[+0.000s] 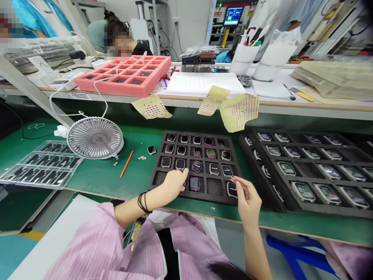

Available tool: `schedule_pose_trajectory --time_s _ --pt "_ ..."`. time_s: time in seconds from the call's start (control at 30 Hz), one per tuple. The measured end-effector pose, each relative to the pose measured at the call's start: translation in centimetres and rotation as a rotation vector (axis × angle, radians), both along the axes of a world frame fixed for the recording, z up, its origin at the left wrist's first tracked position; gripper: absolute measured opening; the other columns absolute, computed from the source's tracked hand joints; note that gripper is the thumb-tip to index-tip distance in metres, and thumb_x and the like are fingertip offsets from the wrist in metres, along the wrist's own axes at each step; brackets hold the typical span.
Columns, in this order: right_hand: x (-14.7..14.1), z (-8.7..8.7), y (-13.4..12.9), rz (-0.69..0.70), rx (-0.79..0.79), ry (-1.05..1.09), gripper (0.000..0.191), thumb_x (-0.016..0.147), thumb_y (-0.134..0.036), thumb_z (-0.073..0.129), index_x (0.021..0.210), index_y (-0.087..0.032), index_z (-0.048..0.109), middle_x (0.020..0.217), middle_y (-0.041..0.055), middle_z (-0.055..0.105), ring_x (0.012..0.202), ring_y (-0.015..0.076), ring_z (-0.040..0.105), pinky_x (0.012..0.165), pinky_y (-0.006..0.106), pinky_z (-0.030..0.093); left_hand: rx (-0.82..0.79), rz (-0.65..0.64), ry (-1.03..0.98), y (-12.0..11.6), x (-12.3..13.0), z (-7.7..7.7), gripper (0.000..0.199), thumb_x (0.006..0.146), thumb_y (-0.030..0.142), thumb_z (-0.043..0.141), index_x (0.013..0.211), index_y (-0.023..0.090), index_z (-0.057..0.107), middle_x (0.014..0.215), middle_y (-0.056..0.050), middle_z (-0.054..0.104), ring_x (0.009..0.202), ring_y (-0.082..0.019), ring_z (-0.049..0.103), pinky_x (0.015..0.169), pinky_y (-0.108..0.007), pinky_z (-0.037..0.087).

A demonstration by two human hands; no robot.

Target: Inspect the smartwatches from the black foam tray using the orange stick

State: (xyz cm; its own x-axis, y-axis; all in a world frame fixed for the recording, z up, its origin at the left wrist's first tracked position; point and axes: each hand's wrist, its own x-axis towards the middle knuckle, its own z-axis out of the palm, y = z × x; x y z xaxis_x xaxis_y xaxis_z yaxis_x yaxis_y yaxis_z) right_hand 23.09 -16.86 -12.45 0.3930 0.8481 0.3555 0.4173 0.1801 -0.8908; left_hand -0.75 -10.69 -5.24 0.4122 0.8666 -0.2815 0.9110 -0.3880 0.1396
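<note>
A black foam tray [214,188] lies in front of me, with smartwatch cases in most of its compartments. My left hand [174,183] is over its front row, left of a dark-screened watch [195,184]. Its fingers are curled down into a compartment, and what they grip is hidden. At the front right corner, my right hand [250,196] has thumb and forefinger close together beside a watch [232,189] with white marks on its screen. Whether the fingertips hold anything is too small to tell. Some compartments in the front row show bare foam.
Stacked foam trays [287,200] with more watches stand on the right. On the left are a grey fan [95,138], a clear plastic tray [43,163], an orange stick [127,164] and a loose watch [151,149]. A shelf [186,102] above carries a pink foam tray [145,90] and papers.
</note>
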Motion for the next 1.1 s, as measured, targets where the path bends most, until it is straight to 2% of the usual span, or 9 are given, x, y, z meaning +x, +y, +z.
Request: schedule_pose_trajectory --time_s 0.13,0.23,0.4,0.53,0.73,0.83,0.93,1.03,1.1 --pt "0.4 -0.6 -0.3 -0.019 -0.004 0.022 0.025 0.092 -0.039 0.055 0.099 -0.018 0.067 0.099 0.0116 0.069 0.094 0.0256 0.066 0.088 0.046 0.049 -0.008 -0.005 -0.002 0.4 -0.9 -0.3 0.034 0.073 0.018 0.071 0.103 0.013 0.056 0.096 -0.016 0.071 0.088 -0.031 0.070 0.072 -0.033 0.051" --pt "0.6 -0.8 -0.3 -0.031 -0.008 0.035 0.025 0.092 -0.039 0.054 0.098 -0.018 0.067 0.099 0.0114 0.069 0.093 0.0255 0.066 0.088 0.046 0.050 0.015 -0.001 -0.053 0.3 -1.2 0.5 0.032 0.076 0.023 0.068 0.104 0.014 0.056 0.096 -0.012 0.070 0.088 -0.028 0.069 0.075 -0.032 0.051" --pt "0.6 -0.5 -0.3 -0.025 0.004 0.022 0.024 0.092 -0.038 0.054 0.096 -0.018 0.067 0.098 0.0109 0.069 0.092 0.0252 0.066 0.087 0.045 0.050 0.046 -0.121 -0.215 0.0 1.3 2.2 0.034 0.077 0.022 0.068 0.108 0.016 0.057 0.100 -0.010 0.069 0.093 -0.026 0.067 0.078 -0.031 0.052" --pt "0.5 -0.3 -0.5 -0.030 0.017 0.001 0.023 0.093 -0.037 0.054 0.095 -0.018 0.067 0.097 0.0109 0.069 0.091 0.0249 0.066 0.086 0.044 0.050 -0.053 -0.258 -0.083 0.4 3.3 1.9 0.031 0.076 0.014 0.068 0.106 0.010 0.057 0.098 -0.014 0.069 0.091 -0.027 0.067 0.076 -0.031 0.052" --pt "0.1 -0.3 -0.6 -0.012 0.001 -0.002 0.025 0.093 -0.038 0.052 0.094 -0.018 0.067 0.096 0.0110 0.069 0.089 0.0246 0.066 0.083 0.043 0.051 -0.042 -0.364 0.024 0.6 3.8 1.1 0.048 0.077 0.009 0.068 0.121 0.008 0.050 0.105 -0.019 0.068 0.096 -0.029 0.066 0.078 -0.034 0.053" --pt "-0.7 -0.1 -0.5 0.012 -0.012 0.030 0.025 0.093 -0.040 0.053 0.095 -0.018 0.067 0.097 0.0111 0.069 0.090 0.0252 0.067 0.085 0.044 0.051 -0.024 -0.356 0.015 0.6 3.7 0.7 0.054 0.075 0.008 0.069 0.124 0.009 0.048 0.106 -0.018 0.068 0.098 -0.028 0.066 0.080 -0.035 0.053" --pt "-2.0 0.2 -0.2 0.084 -0.027 0.098 0.026 0.092 -0.041 0.054 0.098 -0.019 0.066 0.098 0.0111 0.069 0.089 0.0248 0.068 0.084 0.044 0.053 -0.029 -0.299 -0.095 0.7 3.1 -0.1 0.051 0.074 0.013 0.071 0.120 0.011 0.050 0.105 -0.016 0.068 0.097 -0.028 0.066 0.080 -0.033 0.052" --pt "-3.9 0.8 0.2 0.200 -0.118 0.191 0.031 0.090 -0.044 0.056 0.108 -0.020 0.064 0.105 0.0114 0.068 0.092 0.0246 0.067 0.085 0.043 0.054 0.002 -0.208 -0.233 0.4 2.0 -0.4 0.048 0.074 0.017 0.070 0.118 0.014 0.050 0.103 -0.013 0.068 0.096 -0.027 0.065 0.079 -0.033 0.052" --pt "-5.5 1.1 0.7 0.290 -0.211 0.244 0.039 0.089 -0.046 0.057 0.120 -0.022 0.059 0.108 0.0104 0.067 0.094 0.0244 0.067 0.087 0.042 0.054 0.031 -0.166 -0.323 -0.1 1.2 0.0 0.049 0.074 0.019 0.069 0.119 0.015 0.049 0.104 -0.012 0.068 0.095 -0.027 0.065 0.079 -0.034 0.052"
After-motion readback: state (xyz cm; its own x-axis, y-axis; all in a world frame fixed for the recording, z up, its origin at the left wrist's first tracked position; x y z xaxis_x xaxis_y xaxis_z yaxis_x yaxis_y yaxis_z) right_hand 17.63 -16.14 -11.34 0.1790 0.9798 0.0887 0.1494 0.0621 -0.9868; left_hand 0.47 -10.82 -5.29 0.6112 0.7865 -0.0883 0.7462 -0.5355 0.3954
